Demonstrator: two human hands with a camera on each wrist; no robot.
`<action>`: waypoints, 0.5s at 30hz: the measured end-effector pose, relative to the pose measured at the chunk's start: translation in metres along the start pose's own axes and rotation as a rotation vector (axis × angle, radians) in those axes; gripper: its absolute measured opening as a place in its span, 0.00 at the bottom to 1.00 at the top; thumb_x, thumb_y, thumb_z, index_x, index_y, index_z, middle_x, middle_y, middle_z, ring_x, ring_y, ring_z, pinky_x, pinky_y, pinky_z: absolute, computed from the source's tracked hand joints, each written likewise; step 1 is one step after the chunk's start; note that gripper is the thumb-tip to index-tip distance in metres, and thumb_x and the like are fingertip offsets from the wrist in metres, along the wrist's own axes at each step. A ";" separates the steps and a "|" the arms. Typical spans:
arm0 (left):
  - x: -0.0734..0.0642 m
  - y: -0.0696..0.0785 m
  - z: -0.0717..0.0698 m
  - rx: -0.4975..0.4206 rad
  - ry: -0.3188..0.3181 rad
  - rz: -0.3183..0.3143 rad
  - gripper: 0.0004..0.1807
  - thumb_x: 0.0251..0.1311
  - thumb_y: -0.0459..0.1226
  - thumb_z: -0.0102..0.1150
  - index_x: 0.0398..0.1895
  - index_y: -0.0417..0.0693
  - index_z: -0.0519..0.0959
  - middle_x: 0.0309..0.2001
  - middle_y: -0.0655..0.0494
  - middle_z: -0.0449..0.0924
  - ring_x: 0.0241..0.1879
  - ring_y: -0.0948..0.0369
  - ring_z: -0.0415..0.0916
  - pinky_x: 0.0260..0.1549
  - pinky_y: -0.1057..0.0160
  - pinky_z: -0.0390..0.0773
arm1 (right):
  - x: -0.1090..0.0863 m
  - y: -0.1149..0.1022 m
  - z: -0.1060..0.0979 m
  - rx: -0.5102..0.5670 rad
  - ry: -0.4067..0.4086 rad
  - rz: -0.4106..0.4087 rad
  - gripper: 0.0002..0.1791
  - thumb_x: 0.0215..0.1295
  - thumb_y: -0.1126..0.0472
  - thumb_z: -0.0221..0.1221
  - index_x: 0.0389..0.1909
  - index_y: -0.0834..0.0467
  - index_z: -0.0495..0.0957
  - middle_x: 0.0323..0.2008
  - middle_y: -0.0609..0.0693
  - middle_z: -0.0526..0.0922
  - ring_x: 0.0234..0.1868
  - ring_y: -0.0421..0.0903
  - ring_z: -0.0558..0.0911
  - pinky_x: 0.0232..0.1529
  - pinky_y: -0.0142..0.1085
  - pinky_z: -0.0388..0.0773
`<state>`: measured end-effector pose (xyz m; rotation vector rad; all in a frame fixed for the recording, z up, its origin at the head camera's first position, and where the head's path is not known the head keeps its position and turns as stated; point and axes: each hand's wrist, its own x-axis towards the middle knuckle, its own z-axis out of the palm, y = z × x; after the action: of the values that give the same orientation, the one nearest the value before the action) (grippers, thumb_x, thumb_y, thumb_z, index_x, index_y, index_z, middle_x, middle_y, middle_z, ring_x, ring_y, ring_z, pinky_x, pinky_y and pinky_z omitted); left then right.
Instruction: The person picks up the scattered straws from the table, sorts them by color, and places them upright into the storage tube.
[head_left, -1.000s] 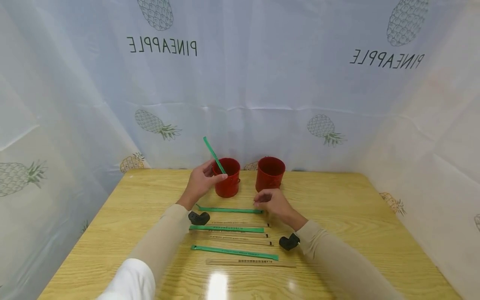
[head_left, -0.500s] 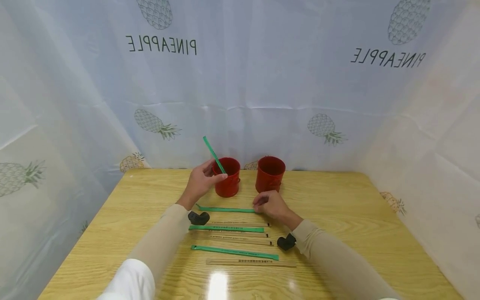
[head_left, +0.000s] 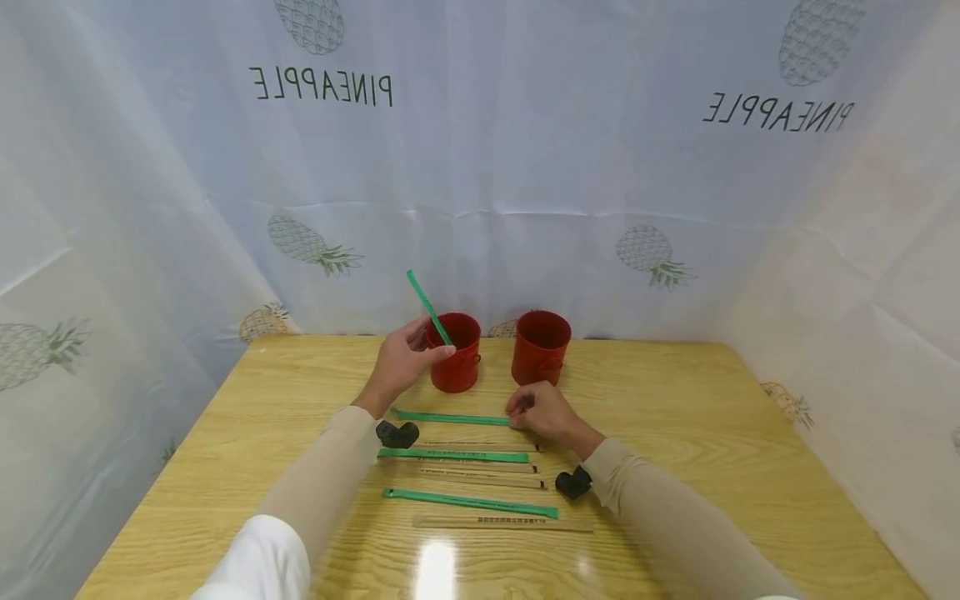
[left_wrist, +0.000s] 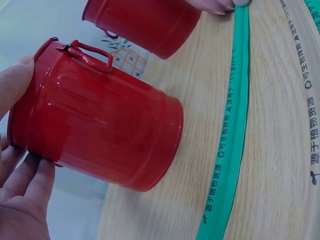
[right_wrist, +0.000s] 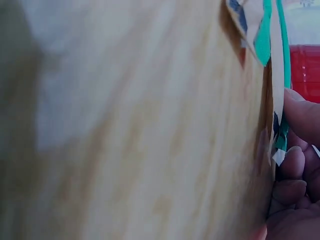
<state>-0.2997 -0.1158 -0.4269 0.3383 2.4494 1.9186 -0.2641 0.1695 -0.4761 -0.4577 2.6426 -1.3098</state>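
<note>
My left hand (head_left: 401,364) holds the left red bucket (head_left: 456,375) at its rim, thumb on the near side and fingers round the far side, as the left wrist view also shows. A green paper-wrapped straw (head_left: 422,298) stands tilted in that bucket. Lying just in front of the buckets is another green wrapped straw (head_left: 450,417); its right end is pinched between the thumb and fingers of my right hand (head_left: 551,414). The right red bucket (head_left: 534,364) stands right behind this hand. In the right wrist view, the thumb (right_wrist: 302,115) presses on the green straw's end.
Nearer on the wooden table (head_left: 675,433) lie several wrapped straws, among them a green straw (head_left: 453,456), a second green straw (head_left: 472,502) and a brown straw (head_left: 502,523). A pineapple-print curtain (head_left: 480,167) hangs behind the table and along its sides.
My right hand has come down slightly onto the right end of the green straw and now pinches it. My left hand and both buckets have stayed in place.
</note>
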 end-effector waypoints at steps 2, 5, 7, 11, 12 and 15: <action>0.000 -0.001 -0.001 0.007 0.004 -0.003 0.44 0.66 0.45 0.70 0.82 0.49 0.61 0.79 0.50 0.65 0.78 0.47 0.66 0.68 0.48 0.75 | 0.000 -0.001 0.000 -0.035 -0.025 -0.024 0.05 0.58 0.70 0.72 0.35 0.61 0.88 0.29 0.50 0.87 0.30 0.40 0.79 0.36 0.31 0.79; 0.000 -0.003 -0.002 0.005 0.001 0.005 0.45 0.66 0.46 0.71 0.82 0.47 0.61 0.80 0.49 0.65 0.78 0.47 0.66 0.69 0.48 0.75 | 0.001 -0.001 -0.001 -0.111 -0.067 -0.079 0.04 0.60 0.70 0.71 0.35 0.60 0.88 0.29 0.49 0.87 0.29 0.39 0.78 0.35 0.31 0.78; 0.000 -0.003 -0.002 0.005 -0.003 0.011 0.45 0.66 0.46 0.71 0.82 0.48 0.61 0.80 0.48 0.65 0.78 0.47 0.66 0.69 0.48 0.75 | 0.001 0.000 -0.002 -0.180 -0.101 -0.119 0.02 0.62 0.68 0.70 0.34 0.59 0.88 0.29 0.47 0.86 0.30 0.39 0.77 0.35 0.31 0.78; 0.001 -0.003 -0.001 0.009 -0.003 0.014 0.44 0.66 0.46 0.71 0.82 0.50 0.62 0.79 0.49 0.65 0.78 0.47 0.66 0.69 0.48 0.75 | 0.003 0.002 -0.006 -0.292 -0.174 -0.191 0.03 0.67 0.67 0.67 0.33 0.58 0.86 0.31 0.45 0.84 0.31 0.39 0.76 0.37 0.31 0.78; 0.001 -0.003 -0.001 0.008 -0.004 0.015 0.43 0.66 0.45 0.71 0.82 0.51 0.62 0.79 0.49 0.65 0.78 0.47 0.66 0.69 0.48 0.75 | 0.003 0.002 -0.008 -0.307 -0.190 -0.204 0.03 0.67 0.68 0.67 0.33 0.58 0.86 0.31 0.44 0.84 0.31 0.39 0.76 0.37 0.32 0.78; 0.002 -0.002 -0.001 0.011 -0.001 0.015 0.44 0.66 0.45 0.70 0.82 0.49 0.61 0.79 0.49 0.65 0.78 0.48 0.66 0.69 0.49 0.75 | 0.003 0.003 -0.013 -0.313 -0.224 -0.229 0.05 0.68 0.69 0.66 0.33 0.56 0.85 0.31 0.44 0.83 0.31 0.39 0.75 0.37 0.32 0.77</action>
<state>-0.3022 -0.1173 -0.4280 0.3596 2.4646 1.9109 -0.2708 0.1796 -0.4703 -0.9161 2.6660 -0.8319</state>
